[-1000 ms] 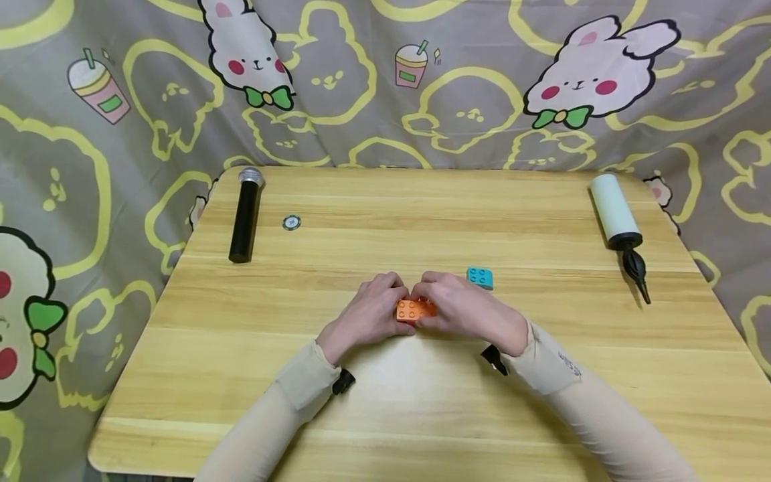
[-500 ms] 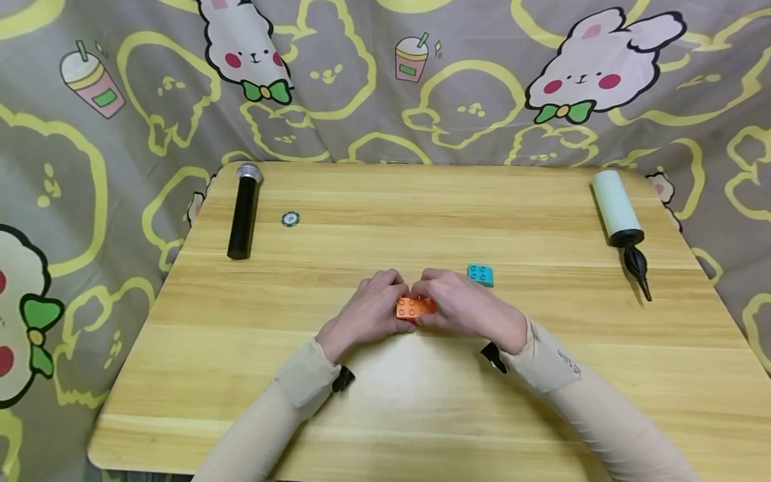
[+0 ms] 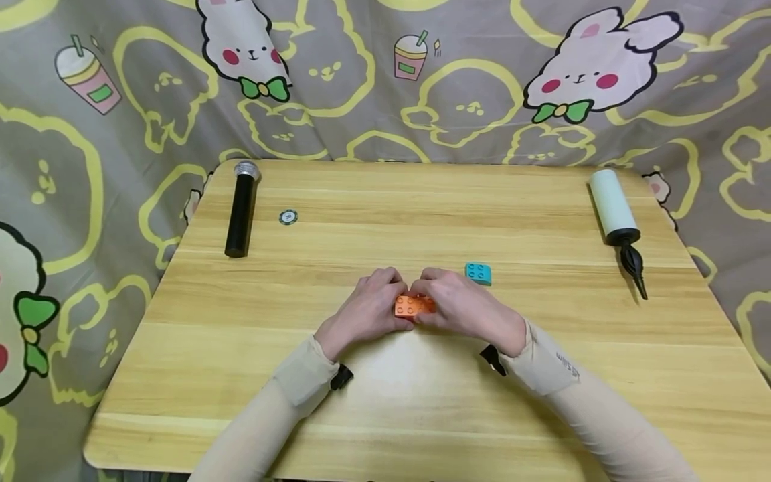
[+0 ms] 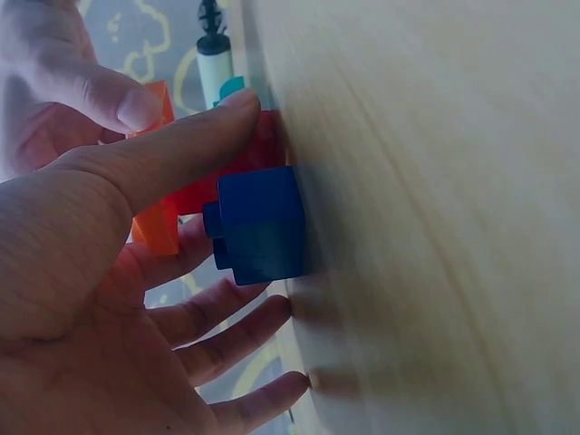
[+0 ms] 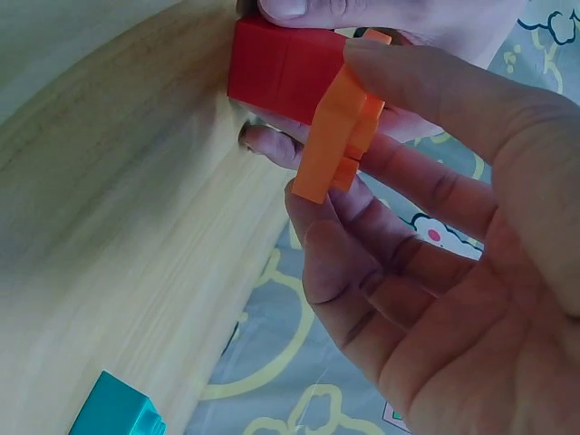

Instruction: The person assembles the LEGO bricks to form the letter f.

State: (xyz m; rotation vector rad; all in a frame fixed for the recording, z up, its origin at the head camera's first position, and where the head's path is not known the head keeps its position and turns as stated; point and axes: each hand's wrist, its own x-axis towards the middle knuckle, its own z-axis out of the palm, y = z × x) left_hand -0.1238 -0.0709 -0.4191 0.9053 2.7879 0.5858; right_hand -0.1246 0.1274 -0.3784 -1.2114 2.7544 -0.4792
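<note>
Between both hands, an orange toy brick (image 3: 406,306) lies across the top of a red toy brick (image 5: 281,68), jutting past it on the right. My left hand (image 3: 369,309) holds the red brick low at the table, its thumb along the near side. The thumb and fingers of my right hand (image 3: 464,306) pinch the overhanging end of the orange brick. A blue toy brick (image 4: 261,225) stands beside the red one under my left hand; whether they join I cannot tell. In the head view my left hand hides it.
A teal brick (image 3: 478,273) lies just beyond my right hand. Farther back on the wooden table (image 3: 385,214) are a black microphone (image 3: 241,214) and a round chip (image 3: 288,217) on the left. A pale hand pump (image 3: 614,207) lies at the right. A patterned curtain (image 3: 361,80) hangs behind.
The head view has shifted slightly. Both hands keep their hold on the bricks, with no clear movement.
</note>
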